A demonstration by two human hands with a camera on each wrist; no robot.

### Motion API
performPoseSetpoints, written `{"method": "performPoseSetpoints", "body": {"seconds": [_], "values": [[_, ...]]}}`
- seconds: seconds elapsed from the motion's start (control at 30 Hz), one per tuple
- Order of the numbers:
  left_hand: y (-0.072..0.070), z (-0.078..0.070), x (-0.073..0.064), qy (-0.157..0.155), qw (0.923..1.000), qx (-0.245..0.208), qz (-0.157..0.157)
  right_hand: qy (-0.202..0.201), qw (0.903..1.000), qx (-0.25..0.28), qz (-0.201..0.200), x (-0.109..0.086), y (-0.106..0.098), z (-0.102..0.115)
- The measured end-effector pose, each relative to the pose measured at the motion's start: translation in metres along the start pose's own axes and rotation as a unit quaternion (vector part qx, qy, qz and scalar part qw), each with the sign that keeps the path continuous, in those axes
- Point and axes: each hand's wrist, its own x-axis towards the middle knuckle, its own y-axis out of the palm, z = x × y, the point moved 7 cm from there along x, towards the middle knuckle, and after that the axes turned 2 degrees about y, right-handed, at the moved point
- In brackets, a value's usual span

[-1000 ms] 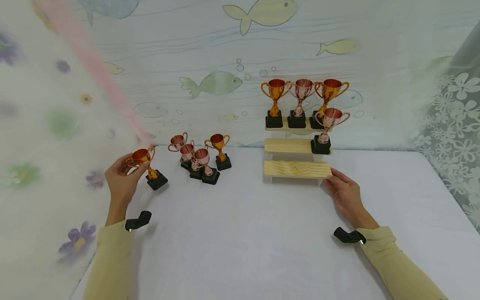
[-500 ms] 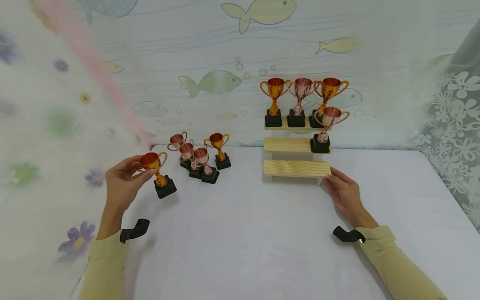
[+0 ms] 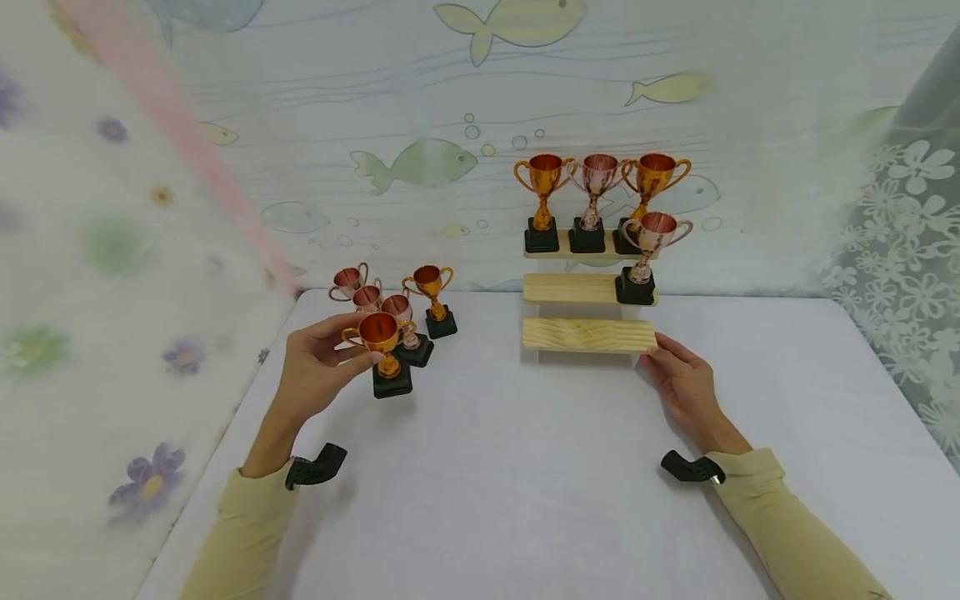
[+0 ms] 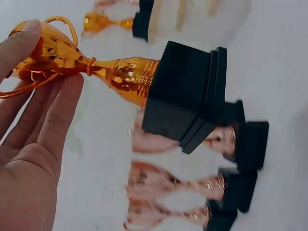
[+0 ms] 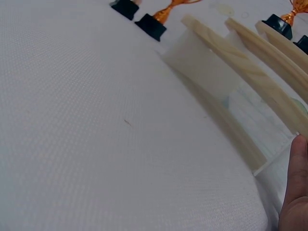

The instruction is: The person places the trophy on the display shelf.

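My left hand (image 3: pixel 318 375) grips a gold trophy (image 3: pixel 378 331) by its cup, thumb on the near side. Its black base hangs above the table, tilted in the left wrist view. Behind it stand three rose-gold trophies (image 3: pixel 397 307), partly hidden by the held one, and another gold trophy (image 3: pixel 429 282). My right hand (image 3: pixel 686 387) holds the right end of a three-step wooden display stand (image 3: pixel 588 335) at its lowest shelf. On the top step are two gold trophies (image 3: pixel 543 177) with a rose-gold trophy (image 3: pixel 600 177) between them. A further rose-gold trophy (image 3: pixel 654 233) stands at the middle step's right end.
A white cloth (image 3: pixel 510 483) covers the table. Behind it hangs a curtain (image 3: pixel 315 100) printed with fish, and a lace curtain (image 3: pixel 922 208) hangs at the right. Clear side panels (image 5: pixel 202 62) support the stand's shelves.
My left hand has carried the gold trophy rightward from the far left, in front of the rose-gold trophies, and its base is less tilted. The right hand keeps its place on the stand.
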Motion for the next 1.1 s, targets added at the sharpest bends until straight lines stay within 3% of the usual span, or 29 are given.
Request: {"method": "performPoseSetpoints", "body": {"seconds": [0.23,0.4,0.8,1.1], "values": [[0.05,-0.016,0.014,0.01,0.9978,0.011,0.065,-0.002,1.0,0.002,0.003,-0.001,0.001,0.0],[0.087,-0.021,0.026,0.014,0.9948,-0.016,0.1,0.002,0.9999,0.011,0.002,-0.001,0.001,-0.001],[0.158,-0.002,0.069,0.001,0.9949,-0.054,0.085,0.009,0.9998,0.011,-0.013,0.0,0.0,0.0],[0.196,0.011,0.104,0.013,0.9953,-0.06,0.074,0.012,0.9998,0.01,-0.01,0.0,0.0,-0.001]]}}
